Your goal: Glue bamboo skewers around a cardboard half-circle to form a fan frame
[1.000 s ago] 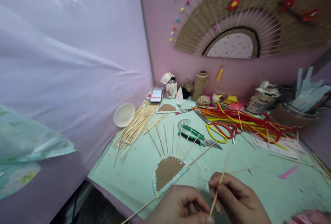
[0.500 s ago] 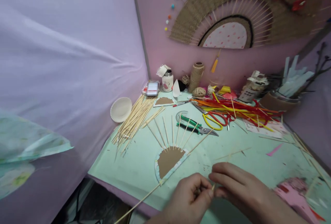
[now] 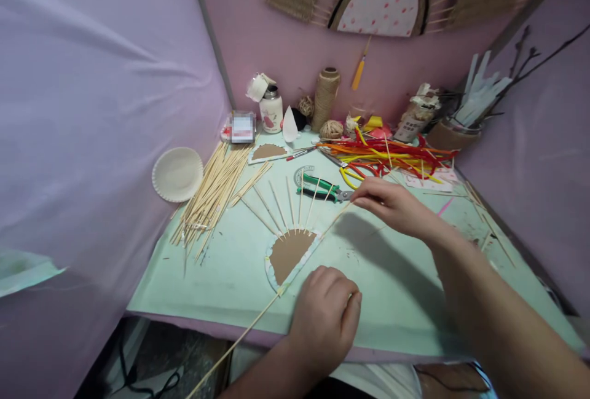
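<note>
A brown cardboard half-circle with a pale scalloped rim lies on the mint table cover. Several thin wooden skewers fan out from its top edge. One long skewer runs from past the table's front edge, under the half-circle, up towards my right hand. That hand reaches forward with its fingertips pinched at this skewer's far end, right beside the green-handled pliers. My left hand rests curled on the cover just below and to the right of the half-circle; its fingers are tucked under, hiding what is inside.
A pile of loose skewers and a white paper plate lie at the left. Red, orange and yellow pipe cleaners, scissors, twine spools, a jar and containers line the back wall. Purple sheeting hangs at the left.
My right hand has left my left hand and stretched forward to the pliers and the skewer's end. My left hand has closed and settled on the cover. The view has tilted down.
</note>
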A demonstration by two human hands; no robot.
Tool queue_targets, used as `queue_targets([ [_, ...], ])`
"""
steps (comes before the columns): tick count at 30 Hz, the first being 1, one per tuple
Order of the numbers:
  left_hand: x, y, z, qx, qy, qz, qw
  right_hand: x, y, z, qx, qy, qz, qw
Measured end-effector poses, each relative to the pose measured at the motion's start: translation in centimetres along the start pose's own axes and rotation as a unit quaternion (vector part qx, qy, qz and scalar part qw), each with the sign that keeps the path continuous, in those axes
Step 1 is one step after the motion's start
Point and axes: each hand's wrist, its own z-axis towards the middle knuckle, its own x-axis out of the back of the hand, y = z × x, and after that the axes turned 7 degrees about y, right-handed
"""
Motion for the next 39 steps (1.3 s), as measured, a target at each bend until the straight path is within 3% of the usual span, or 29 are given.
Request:
queue_targets([
  [6,-1.5,-1.6,0.0,-0.065,0.117,0.129,0.983,-3.4,1.0,2.4,-0.02,-0.082,0.007,0.996],
  [11,-2.0,-1.9,-0.2,-0.064,0.14,0.191,0.969,-4.7,1.5,3.1,-0.01,-0.143,-0.024,0.989],
  [16,-2.4,-2.0,-0.4,-0.051,0.152,0.206,0.965,-5.3,1.7,3.1,-0.012,-0.153,-0.067,0.986],
  [27,-4.0,-3.0,-0.3,-0.052,0.232,0.226,0.945,-5.4,2.5,2.7,0.006,-0.114,-0.032,0.993],
  [32,-4.6,-3.5,0.1,-0.083,0.283,0.205,0.933,-5.1,2.5,2.6,0.002,-0.101,0.018,0.995],
  [36,-4.8,-3.8,0.2,-0.086,0.327,0.181,0.924,-4.1,1.7,2.5,-0.027,-0.101,0.065,0.992],
  [39,-4.2,-4.0,-0.3,-0.075,0.314,0.164,0.932,-2.5,0.5,1.9,-0.049,-0.144,0.097,0.984],
])
